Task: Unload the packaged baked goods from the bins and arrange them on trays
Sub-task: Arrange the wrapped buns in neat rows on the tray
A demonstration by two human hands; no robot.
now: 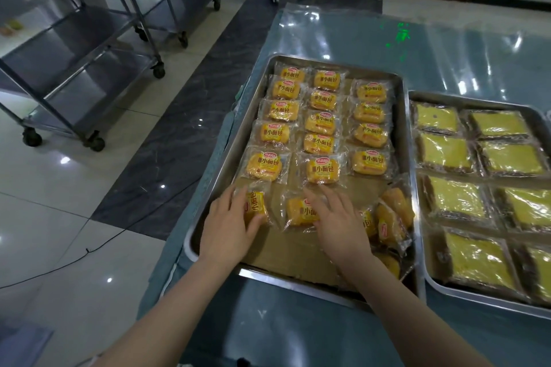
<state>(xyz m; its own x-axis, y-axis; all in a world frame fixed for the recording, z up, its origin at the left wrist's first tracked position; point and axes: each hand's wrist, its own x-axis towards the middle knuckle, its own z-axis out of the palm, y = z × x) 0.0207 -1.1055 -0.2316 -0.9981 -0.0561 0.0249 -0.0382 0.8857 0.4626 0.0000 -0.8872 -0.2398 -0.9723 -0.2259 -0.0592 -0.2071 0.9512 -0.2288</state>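
With left grip point(229, 225) clamped on corner packet point(255, 206) and right grip point(337, 217) spread flat on middle packet point(298, 213), lay both square under finished rows point(319, 143).

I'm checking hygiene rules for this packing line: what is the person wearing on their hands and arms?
Nothing shows. The left hand and right hand are bare: no gloves, rings or watch. The left forearm and right forearm are uncovered too, with no sleeve plainly in view.
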